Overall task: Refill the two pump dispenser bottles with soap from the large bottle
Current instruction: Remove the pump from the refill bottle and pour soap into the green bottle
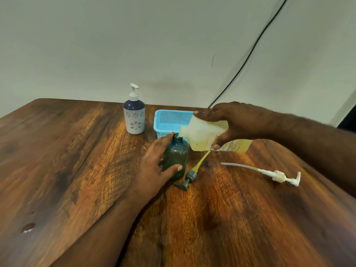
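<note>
While right hand point(229, 122) grips tipped large bottle point(208, 136) over green bottle point(176, 157), held by left hand point(154, 166), first refill underway; white dispenser point(134, 117) beyond left hand still capped.

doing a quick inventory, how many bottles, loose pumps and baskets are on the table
bottles: 3 (white floral dispenser, green bottle, large soap bottle)
loose pumps: 2 (grey pump, white pump)
baskets: 1 (blue basket)
total: 6

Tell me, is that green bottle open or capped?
Open. The green bottle has a bare neck; its grey pump lies on the table beside it.
</note>
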Available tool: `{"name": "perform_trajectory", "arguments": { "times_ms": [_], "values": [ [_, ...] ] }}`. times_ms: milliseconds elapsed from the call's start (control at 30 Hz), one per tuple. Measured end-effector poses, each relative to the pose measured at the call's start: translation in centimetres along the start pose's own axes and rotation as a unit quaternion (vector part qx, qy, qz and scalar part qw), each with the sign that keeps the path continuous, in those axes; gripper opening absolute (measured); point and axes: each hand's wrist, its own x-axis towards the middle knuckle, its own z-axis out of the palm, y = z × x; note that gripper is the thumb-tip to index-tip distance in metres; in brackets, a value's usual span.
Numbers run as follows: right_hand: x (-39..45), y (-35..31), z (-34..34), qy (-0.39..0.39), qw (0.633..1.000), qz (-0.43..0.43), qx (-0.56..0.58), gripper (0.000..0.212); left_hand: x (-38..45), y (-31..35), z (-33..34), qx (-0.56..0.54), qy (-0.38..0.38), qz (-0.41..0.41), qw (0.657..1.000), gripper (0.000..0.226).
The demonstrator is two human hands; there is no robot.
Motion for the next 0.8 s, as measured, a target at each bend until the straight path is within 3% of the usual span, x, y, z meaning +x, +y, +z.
{"name": "perform_trajectory", "arguments": {
  "times_ms": [800],
  "values": [
    [0.01, -0.13, 0.06, 0.007, 1.000, 0.003, -0.013, 0.091, -0.05, 0.04, -0.04, -0.006, 0.000, 0.001, 1.000, 0.083]
  ]
}}
